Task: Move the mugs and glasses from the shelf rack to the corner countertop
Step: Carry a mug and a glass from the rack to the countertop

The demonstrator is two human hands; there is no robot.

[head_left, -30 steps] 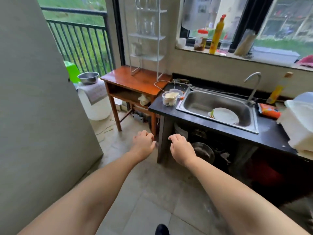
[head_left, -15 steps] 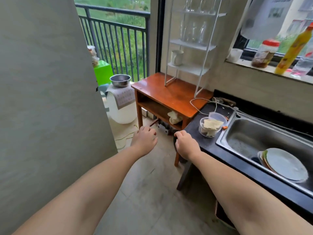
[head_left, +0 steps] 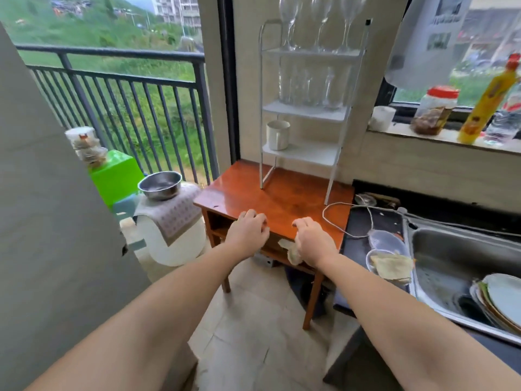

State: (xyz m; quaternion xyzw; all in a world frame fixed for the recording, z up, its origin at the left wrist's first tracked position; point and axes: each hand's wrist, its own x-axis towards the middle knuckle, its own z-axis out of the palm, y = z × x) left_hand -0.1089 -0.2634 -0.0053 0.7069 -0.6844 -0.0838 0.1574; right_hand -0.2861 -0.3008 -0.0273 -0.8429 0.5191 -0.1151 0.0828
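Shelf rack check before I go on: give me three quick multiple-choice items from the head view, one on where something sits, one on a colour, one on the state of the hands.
1. On which tier of the shelf rack does the mug stand?
A. top tier
B. middle tier
C. lowest tier

2. What colour is the mug?
A. white
B. red
C. black

3. What are the left hand and the right hand doing?
A. each grips a glass
B. both hold nothing, with loosely curled fingers
C. the left grips the mug

Answers:
1. C: the mug stands alone on the lowest tier, with tall glasses on the middle tier and stemmed glasses on top.
2. A: it is as pale as the rack.
3. B: both hands hover at the near edge of the wooden table, short of the rack.
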